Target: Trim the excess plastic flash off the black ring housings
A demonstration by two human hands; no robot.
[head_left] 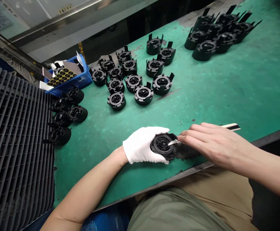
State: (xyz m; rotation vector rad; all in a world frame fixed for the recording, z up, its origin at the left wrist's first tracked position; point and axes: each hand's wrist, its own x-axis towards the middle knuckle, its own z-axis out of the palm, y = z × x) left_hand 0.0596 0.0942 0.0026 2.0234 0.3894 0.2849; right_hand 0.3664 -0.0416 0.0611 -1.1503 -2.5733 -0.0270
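My left hand (143, 146), in a white glove, is wrapped round the side of a black round part (161, 143) near the table's front edge. The part's ringed face is turned up towards me. My bare right hand (202, 141) is closed on a slim tool (231, 126) with a pale and black handle. The tool's light metal tip rests at or just over the middle of the part's face; whether it touches cannot be made out. My right fingertips are beside the part's right edge.
Several similar black parts (143, 93) stand across the green table (178, 109), with a cluster (204, 49) at the back right. Others lie at the left, beside a blue bin (83, 80) and a stack of black ribbed trays (17, 144).
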